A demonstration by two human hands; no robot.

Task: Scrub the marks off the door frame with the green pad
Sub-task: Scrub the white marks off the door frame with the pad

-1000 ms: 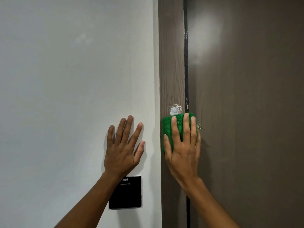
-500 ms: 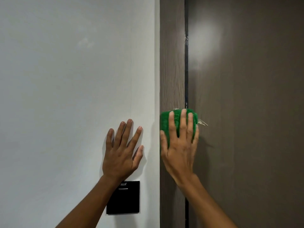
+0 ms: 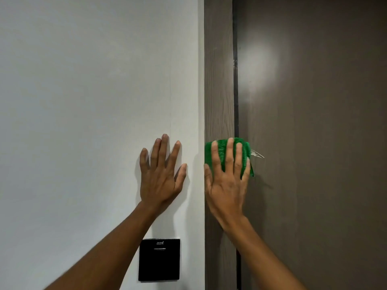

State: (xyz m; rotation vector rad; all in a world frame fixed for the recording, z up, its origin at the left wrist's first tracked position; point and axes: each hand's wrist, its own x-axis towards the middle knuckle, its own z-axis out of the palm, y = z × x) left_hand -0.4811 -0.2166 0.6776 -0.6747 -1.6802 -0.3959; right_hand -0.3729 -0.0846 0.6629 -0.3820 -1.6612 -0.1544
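Pad: green pad flat against door frame.
Right hand: straight fingers pressing it, not gripping.
Left hand: spread flat on wall, holding nothing.
Progress: visible frame looks clean; spot under pad hidden.

A pale grey wall carried a black switch plate low down; a soft light patch glowed on the brown door.

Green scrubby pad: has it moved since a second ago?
Yes. The green scrubbing pad slid up the brown wooden door frame, ending farther above the black square wall panel.
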